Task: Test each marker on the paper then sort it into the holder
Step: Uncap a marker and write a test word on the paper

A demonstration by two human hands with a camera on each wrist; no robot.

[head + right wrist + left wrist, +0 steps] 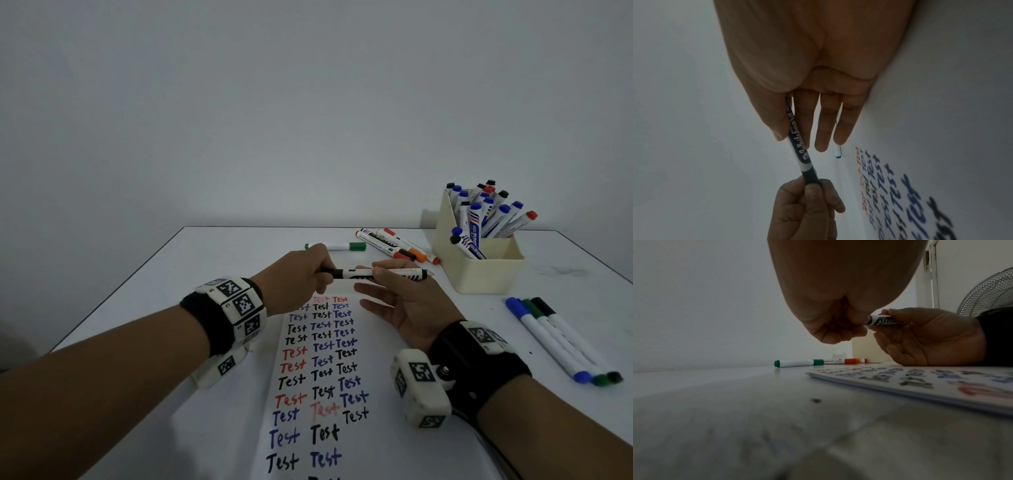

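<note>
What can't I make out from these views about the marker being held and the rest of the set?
- Marker cap end: buried in the left hand in the head and left wrist views, so cap seating is unclear.
- Its other end: hidden behind the right hand in the right wrist view.
- Holder interior: its wall hides the compartments in the head view.
- Paper bottom rows: cut off by the lower edge.
- Paper writing: blurred in the left wrist view.

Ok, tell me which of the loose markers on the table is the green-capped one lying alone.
The green-capped marker just beyond the left hand, lying crosswise by itself. The other green one lies in a row of three on the right.
</note>
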